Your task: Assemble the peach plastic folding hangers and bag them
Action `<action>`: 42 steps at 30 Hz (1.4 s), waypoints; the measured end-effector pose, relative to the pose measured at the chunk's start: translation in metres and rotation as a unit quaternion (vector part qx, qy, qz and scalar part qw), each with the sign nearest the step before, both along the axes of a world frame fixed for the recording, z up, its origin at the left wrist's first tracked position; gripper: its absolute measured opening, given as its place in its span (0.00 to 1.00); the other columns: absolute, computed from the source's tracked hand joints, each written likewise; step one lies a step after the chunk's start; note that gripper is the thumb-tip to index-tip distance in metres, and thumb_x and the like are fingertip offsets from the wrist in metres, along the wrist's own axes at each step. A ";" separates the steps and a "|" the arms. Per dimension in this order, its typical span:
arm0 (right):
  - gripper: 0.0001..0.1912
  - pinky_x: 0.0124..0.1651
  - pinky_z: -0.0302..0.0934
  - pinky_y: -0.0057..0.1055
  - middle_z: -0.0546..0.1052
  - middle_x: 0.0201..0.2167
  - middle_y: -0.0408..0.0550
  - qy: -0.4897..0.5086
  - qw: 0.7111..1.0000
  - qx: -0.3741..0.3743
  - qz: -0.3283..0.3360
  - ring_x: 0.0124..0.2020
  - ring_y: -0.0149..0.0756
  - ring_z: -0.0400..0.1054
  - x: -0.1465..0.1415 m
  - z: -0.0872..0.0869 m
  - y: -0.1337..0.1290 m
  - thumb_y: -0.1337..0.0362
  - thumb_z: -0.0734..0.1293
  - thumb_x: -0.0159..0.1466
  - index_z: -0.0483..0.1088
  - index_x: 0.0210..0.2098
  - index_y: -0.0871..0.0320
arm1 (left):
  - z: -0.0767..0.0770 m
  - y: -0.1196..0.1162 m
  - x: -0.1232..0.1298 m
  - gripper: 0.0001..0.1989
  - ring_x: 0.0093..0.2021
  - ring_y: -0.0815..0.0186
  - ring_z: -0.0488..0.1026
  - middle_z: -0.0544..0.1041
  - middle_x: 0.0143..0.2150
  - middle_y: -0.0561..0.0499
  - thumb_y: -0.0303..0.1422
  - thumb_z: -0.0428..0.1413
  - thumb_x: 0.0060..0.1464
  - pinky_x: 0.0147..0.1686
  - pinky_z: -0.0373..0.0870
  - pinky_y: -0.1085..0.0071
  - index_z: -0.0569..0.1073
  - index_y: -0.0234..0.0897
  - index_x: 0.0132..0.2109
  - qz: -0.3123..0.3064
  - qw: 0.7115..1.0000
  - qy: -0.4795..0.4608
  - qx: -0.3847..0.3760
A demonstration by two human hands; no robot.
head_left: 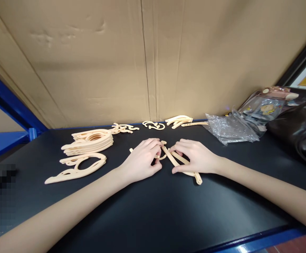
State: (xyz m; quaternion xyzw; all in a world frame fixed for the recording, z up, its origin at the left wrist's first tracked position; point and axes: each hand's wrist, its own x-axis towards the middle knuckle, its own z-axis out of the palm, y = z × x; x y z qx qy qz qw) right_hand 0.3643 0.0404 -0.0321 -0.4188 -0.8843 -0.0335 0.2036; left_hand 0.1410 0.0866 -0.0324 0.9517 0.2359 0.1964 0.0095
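Your widest limit is the cardboard wall (pixel 95 70), which rises along the far edge of the black table (pixel 147 218) and closes off that side. The blue frame (pixel 7 105) stands past the far left corner, while the dark bag (pixel 300 128) takes up the right end. Just beside that bag, the clear plastic bag (pixel 229 128) lies crumpled, with a printed pouch (pixel 266 107) behind it, so your right rear is crowded. To your left sits the stack of folded hangers (pixel 95 142), and one loose hanger (pixel 81 168) lies on its near side. Your right hand (pixel 193 156) has its fingers and thumb curled around the cream strips (pixel 170 157), which slant across the middle of the table between your hands, their near end sticking out below your palm. Your left hand (pixel 146 158) pinches the curved piece (pixel 163 157) beside them; your fingers cover much of it, so you can't quite tell whether it joins the strips. Along the back lie spare strips (pixel 179 120), a heap of small pieces (pixel 122 128) and, between those two, a few loose hooks (pixel 155 125).
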 end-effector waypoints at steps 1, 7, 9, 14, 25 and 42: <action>0.26 0.37 0.60 0.31 0.73 0.33 0.45 -0.010 1.000 -0.009 0.004 0.35 0.36 0.66 -0.002 0.002 -0.002 0.44 0.67 0.57 0.70 0.42 0.59 | 0.000 0.000 0.000 0.05 0.58 0.56 0.62 0.72 0.50 0.44 0.24 0.51 0.47 0.54 0.62 0.58 0.63 0.37 0.32 0.000 1.000 0.003 -0.003; 0.15 0.48 0.64 0.36 0.70 0.42 0.49 -0.048 0.998 -0.027 -0.006 0.44 0.38 0.65 0.003 0.003 -0.005 0.65 0.58 0.67 0.66 0.52 0.56 | 0.004 -0.002 0.000 0.06 0.50 0.58 0.66 0.71 0.47 0.46 0.23 0.49 0.46 0.50 0.63 0.61 0.60 0.38 0.29 0.001 1.000 0.012 -0.007; 0.17 0.48 0.65 0.38 0.70 0.42 0.51 -0.065 0.997 0.004 -0.035 0.44 0.39 0.66 0.006 -0.001 -0.001 0.69 0.56 0.68 0.65 0.53 0.57 | 0.005 -0.002 0.000 0.05 0.49 0.59 0.66 0.71 0.46 0.47 0.25 0.50 0.48 0.49 0.63 0.62 0.61 0.37 0.30 0.000 1.000 0.009 0.000; 0.19 0.46 0.66 0.39 0.71 0.42 0.53 -0.089 0.992 0.053 -0.077 0.44 0.41 0.66 0.012 -0.012 0.008 0.73 0.54 0.67 0.64 0.55 0.61 | 0.002 -0.002 0.001 0.04 0.47 0.58 0.66 0.70 0.45 0.47 0.33 0.51 0.56 0.47 0.64 0.60 0.64 0.37 0.37 0.041 0.999 0.011 0.024; 0.13 0.45 0.64 0.37 0.74 0.38 0.49 -0.055 0.993 0.055 -0.093 0.40 0.38 0.68 0.007 -0.009 0.009 0.65 0.57 0.69 0.70 0.47 0.59 | -0.003 -0.003 0.001 0.07 0.39 0.60 0.69 0.73 0.35 0.50 0.23 0.44 0.57 0.42 0.64 0.62 0.64 0.37 0.37 0.084 0.994 -0.005 0.065; 0.26 0.53 0.60 0.42 0.71 0.50 0.56 -0.020 0.990 0.135 0.042 0.51 0.43 0.65 0.002 0.000 -0.002 0.53 0.59 0.67 0.57 0.60 0.62 | 0.008 -0.022 -0.003 0.05 0.39 0.69 0.73 0.79 0.37 0.56 0.25 0.54 0.58 0.50 0.65 0.66 0.69 0.40 0.41 -0.127 0.920 -0.150 0.339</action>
